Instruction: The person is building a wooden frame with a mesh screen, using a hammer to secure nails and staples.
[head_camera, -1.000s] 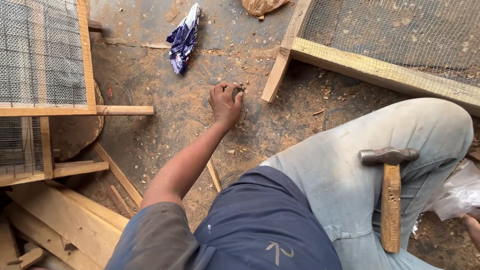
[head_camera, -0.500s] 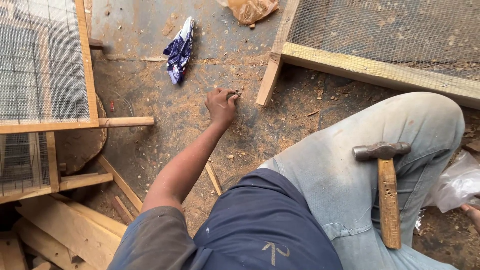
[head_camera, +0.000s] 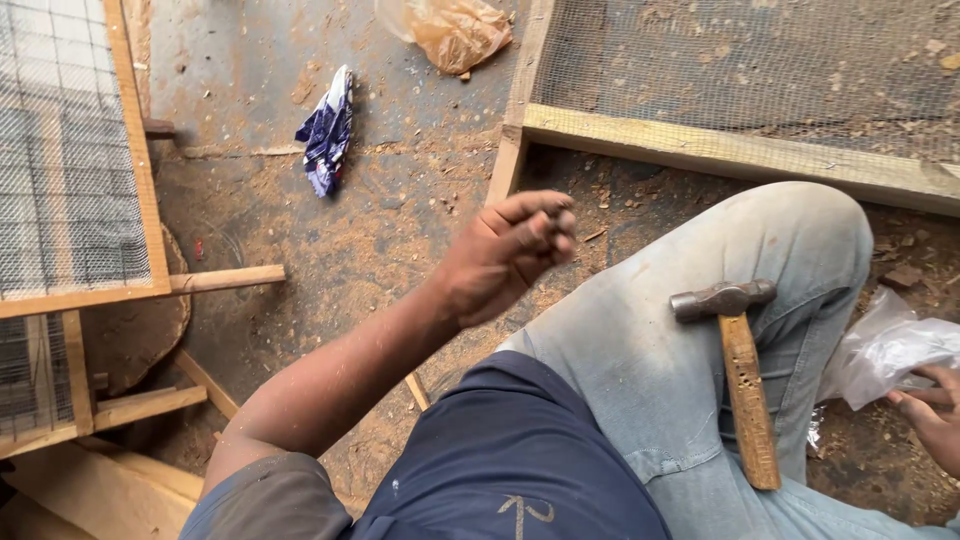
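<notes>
Pinching something small and dark between its fingertips, too small to identify, the left hand (head_camera: 500, 258) is hovering above the sawdust-covered floor (head_camera: 400, 200), near the corner of a wooden mesh frame (head_camera: 720, 150). The right hand (head_camera: 930, 415) is gripping a clear plastic bag (head_camera: 885, 345) at the edge. A hammer (head_camera: 738, 375) is lying on the person's jeans-clad thigh (head_camera: 640, 370).

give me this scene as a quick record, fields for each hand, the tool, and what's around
left hand: left hand raised, fingertips pinched on something small, too small to tell
right hand: right hand at the clear plastic bag
tool: hammer lying on the person's thigh, neither hand on it
surroundings: wood frame with wire mesh, blue and white wrapper, sawdust-strewn floor
</notes>
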